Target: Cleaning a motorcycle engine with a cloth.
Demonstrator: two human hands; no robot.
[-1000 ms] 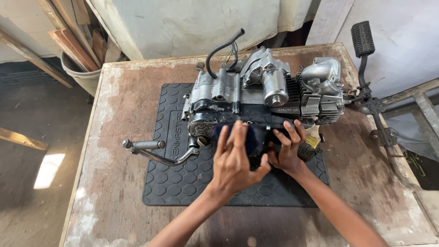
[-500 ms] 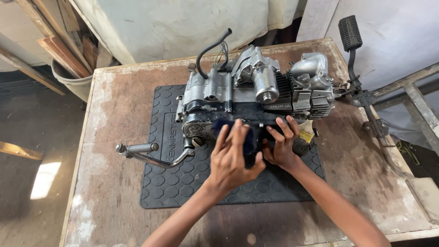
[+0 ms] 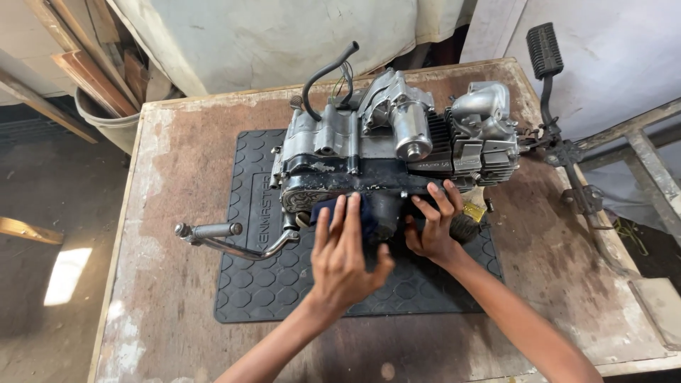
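Here, starting at 9 o'clock, a kick-start lever (image 3: 227, 237) is sticking out w/ its metal peg pointing left, lying over the black rubber mat (image 3: 269, 284) that is covering the middle of the worn wooden table (image 3: 177, 163). Just right of it, the left hand (image 3: 344, 255) is pressing flat, fingers spread and pointing toward 12 o'clock, on a dark blue cloth (image 3: 351, 213) against the near side of the engine (image 3: 394, 152); the hand isn't curled round anything, palm just bearing on the cloth. The cloth is sitting at approx. the centre of the view, touching the engine's dark lower cover. The engine itself is standing on the mat from centre toward 2 o'clock, silver casings up top, w/ a black hose (image 3: 323, 78) curving up at 12 o'clock. Next, the right hand (image 3: 433, 227) is lying beside the left, fingers spread and resting on the lower edge of the engine; it's open too, gripping nothing I can make out. A small yellow item (image 3: 474, 211) is peeking out just right of that hand, too hidden to identify. Far right, at 2 o'clock, a black pedal (image 3: 545, 50) on a bent arm is rising past the table edge.
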